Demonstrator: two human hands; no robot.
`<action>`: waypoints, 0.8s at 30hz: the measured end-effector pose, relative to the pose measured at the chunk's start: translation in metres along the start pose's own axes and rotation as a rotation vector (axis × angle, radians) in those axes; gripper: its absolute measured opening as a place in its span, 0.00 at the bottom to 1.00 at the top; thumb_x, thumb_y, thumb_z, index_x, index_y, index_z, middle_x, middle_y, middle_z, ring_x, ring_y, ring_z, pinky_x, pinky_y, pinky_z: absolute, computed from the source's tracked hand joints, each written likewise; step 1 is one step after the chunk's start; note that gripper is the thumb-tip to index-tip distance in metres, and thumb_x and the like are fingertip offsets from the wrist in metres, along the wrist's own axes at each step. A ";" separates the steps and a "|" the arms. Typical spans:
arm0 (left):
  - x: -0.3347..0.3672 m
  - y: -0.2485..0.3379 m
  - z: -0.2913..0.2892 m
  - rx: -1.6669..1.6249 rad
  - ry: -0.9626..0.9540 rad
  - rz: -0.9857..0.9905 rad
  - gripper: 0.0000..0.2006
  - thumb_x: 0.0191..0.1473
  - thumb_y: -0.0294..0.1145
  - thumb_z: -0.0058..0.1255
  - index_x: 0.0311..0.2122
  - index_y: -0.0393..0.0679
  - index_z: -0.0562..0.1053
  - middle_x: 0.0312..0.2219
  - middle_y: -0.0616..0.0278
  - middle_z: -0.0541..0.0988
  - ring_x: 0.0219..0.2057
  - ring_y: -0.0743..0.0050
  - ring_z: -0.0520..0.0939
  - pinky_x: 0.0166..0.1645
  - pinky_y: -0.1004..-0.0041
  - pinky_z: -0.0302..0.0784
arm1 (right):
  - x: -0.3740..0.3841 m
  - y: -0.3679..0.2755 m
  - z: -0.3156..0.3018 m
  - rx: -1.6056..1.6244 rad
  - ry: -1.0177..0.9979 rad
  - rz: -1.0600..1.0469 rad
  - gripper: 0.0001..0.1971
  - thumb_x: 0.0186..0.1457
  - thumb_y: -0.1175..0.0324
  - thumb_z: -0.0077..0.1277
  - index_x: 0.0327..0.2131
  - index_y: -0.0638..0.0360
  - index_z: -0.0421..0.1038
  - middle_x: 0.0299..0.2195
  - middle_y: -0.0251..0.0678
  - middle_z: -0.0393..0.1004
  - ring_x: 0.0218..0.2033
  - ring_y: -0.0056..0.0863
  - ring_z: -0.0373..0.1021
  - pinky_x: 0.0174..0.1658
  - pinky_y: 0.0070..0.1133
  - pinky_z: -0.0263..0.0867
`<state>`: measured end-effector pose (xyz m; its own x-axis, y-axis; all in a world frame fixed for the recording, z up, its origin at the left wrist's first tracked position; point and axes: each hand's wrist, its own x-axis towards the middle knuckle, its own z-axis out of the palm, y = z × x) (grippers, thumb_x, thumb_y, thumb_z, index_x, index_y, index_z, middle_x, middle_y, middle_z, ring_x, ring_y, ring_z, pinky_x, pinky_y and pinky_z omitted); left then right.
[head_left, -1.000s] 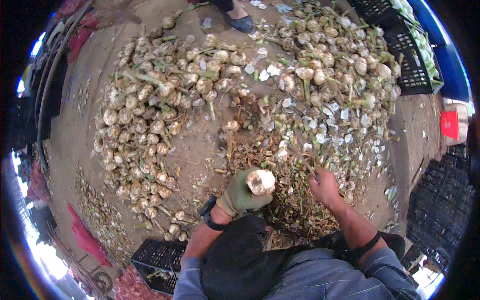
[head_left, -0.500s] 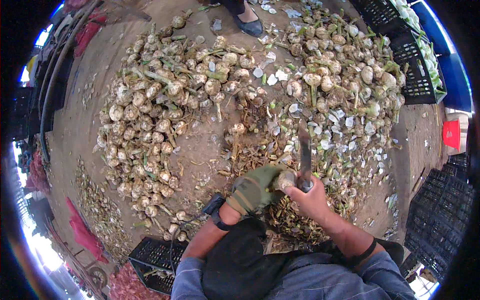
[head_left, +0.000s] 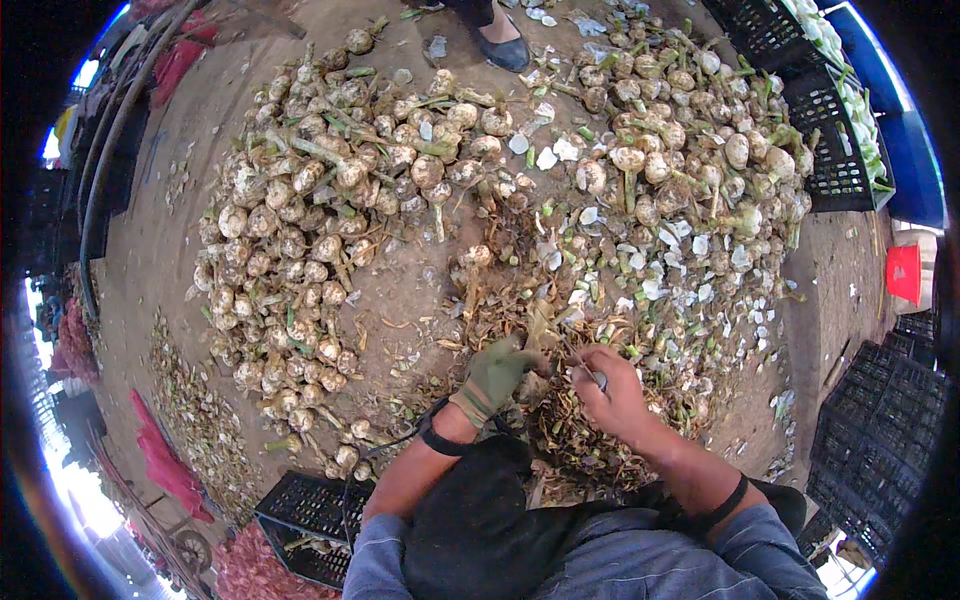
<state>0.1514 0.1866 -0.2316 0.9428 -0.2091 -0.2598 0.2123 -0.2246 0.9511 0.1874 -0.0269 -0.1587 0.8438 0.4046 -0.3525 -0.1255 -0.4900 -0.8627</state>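
Over stalk litter: gloved left hand grip closed on stalk; right hand fisted around knife.

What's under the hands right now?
Under the gloved left hand and bare right hand lies a heap of dry stalks and peelings on the dirt ground. Whatever sits directly beneath the palms is covered.

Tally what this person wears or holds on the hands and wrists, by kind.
Green glove, on the left hand: 1
Black bands, one at the left wrist and one on the right forearm: 2
Small metal blade, gripped in the bare right hand: 1
Total: 4
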 end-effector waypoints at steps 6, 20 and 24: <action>-0.002 0.022 0.010 0.032 -0.002 -0.249 0.11 0.54 0.39 0.52 0.39 0.46 0.78 0.20 0.58 0.79 0.24 0.65 0.81 0.31 0.71 0.74 | 0.008 -0.004 -0.008 -0.272 -0.052 0.005 0.10 0.47 0.68 0.50 0.24 0.67 0.68 0.25 0.50 0.68 0.27 0.52 0.68 0.33 0.39 0.66; 0.030 -0.028 -0.020 -0.010 0.002 -0.416 0.18 0.59 0.44 0.49 0.38 0.35 0.74 0.26 0.51 0.78 0.28 0.58 0.78 0.37 0.64 0.72 | -0.026 0.098 -0.022 -0.368 -0.130 0.540 0.19 0.49 0.58 0.48 0.30 0.69 0.74 0.24 0.56 0.73 0.28 0.52 0.72 0.38 0.39 0.68; 0.111 0.127 -0.020 -0.491 -0.110 -0.101 0.18 0.58 0.39 0.49 0.47 0.36 0.71 0.36 0.62 0.75 0.37 0.71 0.75 0.43 0.70 0.71 | -0.037 0.109 -0.027 -0.405 -0.137 0.480 0.19 0.50 0.58 0.49 0.30 0.70 0.73 0.22 0.55 0.73 0.27 0.50 0.73 0.38 0.39 0.68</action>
<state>0.2877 0.1538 -0.1366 0.8842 -0.3147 -0.3451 0.4214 0.2189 0.8801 0.1567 -0.1160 -0.2294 0.6650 0.1500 -0.7317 -0.2425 -0.8832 -0.4014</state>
